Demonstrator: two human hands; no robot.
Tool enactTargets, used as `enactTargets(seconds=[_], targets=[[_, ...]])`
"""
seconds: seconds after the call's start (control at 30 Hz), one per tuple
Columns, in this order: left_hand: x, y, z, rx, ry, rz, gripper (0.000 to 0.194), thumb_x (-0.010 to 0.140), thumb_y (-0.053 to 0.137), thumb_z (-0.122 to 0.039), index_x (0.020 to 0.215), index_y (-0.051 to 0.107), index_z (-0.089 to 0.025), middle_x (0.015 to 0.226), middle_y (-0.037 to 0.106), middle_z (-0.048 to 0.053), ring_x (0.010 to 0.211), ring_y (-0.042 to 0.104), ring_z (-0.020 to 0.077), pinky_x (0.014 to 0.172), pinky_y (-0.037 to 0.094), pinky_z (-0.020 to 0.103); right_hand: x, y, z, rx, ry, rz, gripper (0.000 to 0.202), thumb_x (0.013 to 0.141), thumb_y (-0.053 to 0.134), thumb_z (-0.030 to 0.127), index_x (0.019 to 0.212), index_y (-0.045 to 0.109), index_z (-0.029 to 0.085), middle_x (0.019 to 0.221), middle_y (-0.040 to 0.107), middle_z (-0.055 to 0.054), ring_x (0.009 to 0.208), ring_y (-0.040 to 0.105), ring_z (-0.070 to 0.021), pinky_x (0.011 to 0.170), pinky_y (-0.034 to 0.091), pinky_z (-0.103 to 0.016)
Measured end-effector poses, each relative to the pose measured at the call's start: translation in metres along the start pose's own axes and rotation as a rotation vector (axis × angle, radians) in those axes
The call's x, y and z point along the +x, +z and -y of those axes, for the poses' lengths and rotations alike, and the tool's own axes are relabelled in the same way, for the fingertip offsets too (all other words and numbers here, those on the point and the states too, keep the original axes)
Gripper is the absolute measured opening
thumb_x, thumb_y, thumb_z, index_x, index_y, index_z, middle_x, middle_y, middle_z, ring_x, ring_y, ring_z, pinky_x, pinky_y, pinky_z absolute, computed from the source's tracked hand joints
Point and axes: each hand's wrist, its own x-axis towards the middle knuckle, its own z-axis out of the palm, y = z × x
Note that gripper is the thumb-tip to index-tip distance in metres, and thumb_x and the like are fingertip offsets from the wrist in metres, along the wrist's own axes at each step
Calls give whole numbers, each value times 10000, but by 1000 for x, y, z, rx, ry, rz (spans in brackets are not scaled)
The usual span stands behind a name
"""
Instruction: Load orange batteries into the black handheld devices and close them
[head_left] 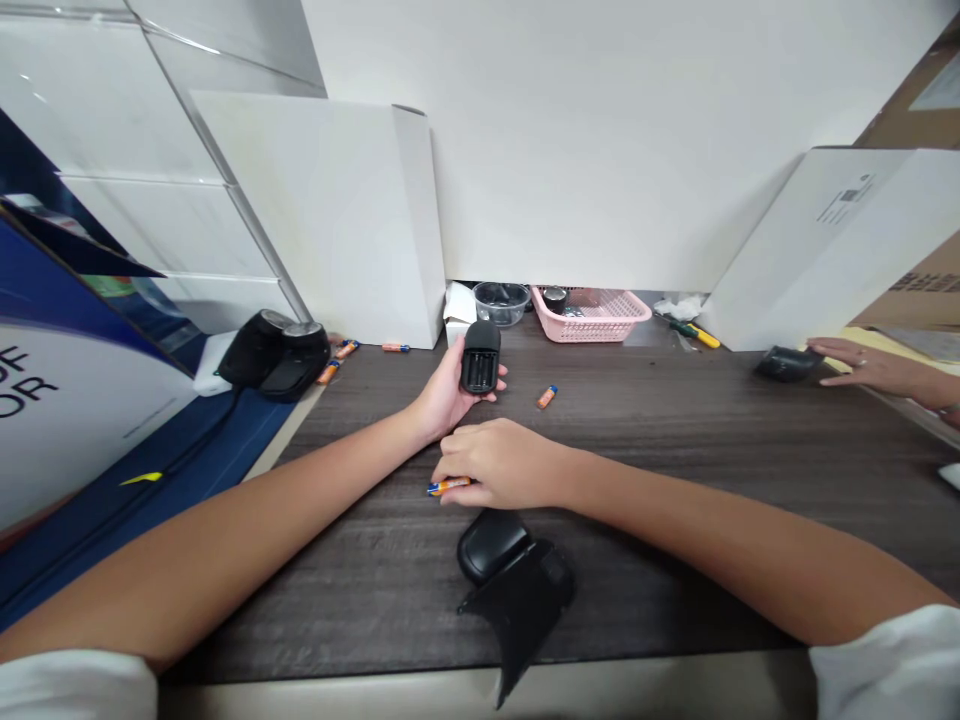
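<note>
On the dark wood-grain table (675, 500), loose batteries (329, 372) lie beside the black devices (277, 355) at left. Next, the left hand (448, 392) has its fingers curled round a black handheld device (481, 358), its battery bay open upward, while the right hand (499, 465) pinches an orange-and-blue battery (450, 486) above a black object, perhaps a cover (517, 580). Farther right, another person's hand (874, 365) touches a black item (787, 364).

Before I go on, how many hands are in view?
3: the left hand holding the black device, the right hand holding a battery, another person's hand at far right.
</note>
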Motion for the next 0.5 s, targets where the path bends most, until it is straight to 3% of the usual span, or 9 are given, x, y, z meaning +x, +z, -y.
enactTargets(seconds=[0.1, 0.27, 0.37, 0.5], targets=[[-3, 2, 2, 21, 7, 10, 692, 1064, 387, -763, 1104, 695, -145, 934, 779, 112, 726, 732, 207, 591, 560, 292, -11, -9, -12, 106, 65, -155, 43, 967, 741, 200, 969, 781, 217, 894, 771, -10, 812, 691, -176, 764, 498, -311], [-6, 4, 8, 91, 112, 112, 713, 969, 525, -843, 1158, 689, -175, 916, 764, 80, 760, 736, 224, 584, 551, 286, -23, -24, -49, 462, 538, -674, 153, 1002, 699, 358, 1075, 718, 224, 875, 760, -2, 696, 683, -150, 670, 518, -285], [-7, 5, 12, 154, 108, 108, 599, 936, 681, -754, 1132, 661, -188, 942, 737, 55, 794, 732, 209, 592, 550, 268, -25, -20, -64, 456, 660, -678, 163, 994, 722, 383, 1025, 712, 223, 806, 757, 9, 665, 669, -155, 646, 473, -286], [-9, 5, 14, 223, 148, 59, 478, 912, 812, -599, 1079, 622, -193, 940, 682, 11, 798, 680, 157, 604, 563, 244, -24, -11, -65, 97, 601, -552, 205, 1006, 728, 310, 833, 675, 215, 730, 718, 14, 686, 610, -156, 723, 393, -314]])
